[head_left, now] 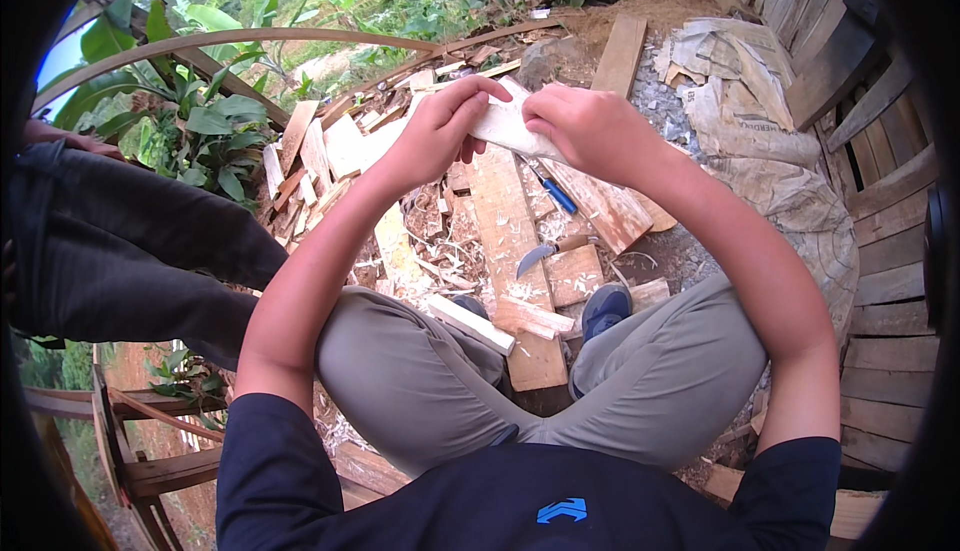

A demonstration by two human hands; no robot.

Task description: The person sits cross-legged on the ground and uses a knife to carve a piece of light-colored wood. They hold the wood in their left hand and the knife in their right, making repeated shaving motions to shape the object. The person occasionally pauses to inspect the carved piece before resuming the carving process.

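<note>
Out in front of me, both hands are raised around a pale, whittled piece of wood [512, 129]. My left hand [447, 131] is closed on its left end, thumb toward the top. The fingers of my right hand [590, 123] curl over its right part and hide some of it. Below them, a knife with a short curved blade [536, 259] and a wooden handle lies on the boards, touched by neither hand. Closer to my hands lies a blue-handled tool [558, 196], its far end partly hidden.
Planks [508, 221], offcuts and shavings cover the ground between my feet. Another person's dark-trousered legs [140, 241] are close on my left. Flattened sacks [745, 101] lie at the right, beside a wooden slat wall [885, 301]. A curved wooden rail [270, 36] runs along the far left.
</note>
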